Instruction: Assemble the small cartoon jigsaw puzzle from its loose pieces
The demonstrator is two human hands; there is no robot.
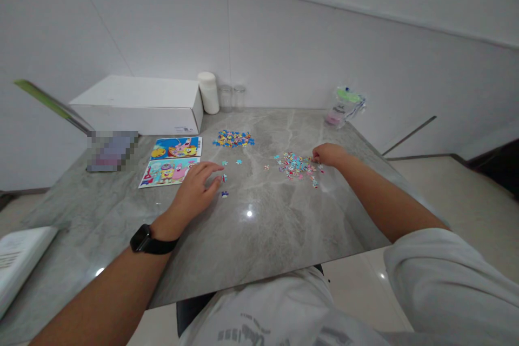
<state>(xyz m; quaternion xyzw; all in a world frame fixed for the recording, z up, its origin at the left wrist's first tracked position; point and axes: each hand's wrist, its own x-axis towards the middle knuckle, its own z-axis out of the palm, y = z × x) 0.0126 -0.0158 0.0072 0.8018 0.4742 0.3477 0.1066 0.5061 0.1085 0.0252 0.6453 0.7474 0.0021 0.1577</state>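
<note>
My left hand [197, 186] lies on the grey marble table [259, 238] with fingers stretched out, fingertips touching a few loose puzzle pieces [223, 178]. A black watch sits on that wrist. My right hand [326, 154] is closed in a pinch at the right edge of a scattered pile of pink and blue puzzle pieces [295, 165]; what it pinches is too small to name. A second, bluer pile of pieces [233, 138] lies farther back. Two cartoon picture cards [172, 159] lie left of my left hand.
A white box [141, 102] stands at the back left, with a white jar [208, 92] and two clear glass jars [232, 97] beside it. A plastic bag [344, 107] sits back right. A white book [18, 259] lies at the near left edge.
</note>
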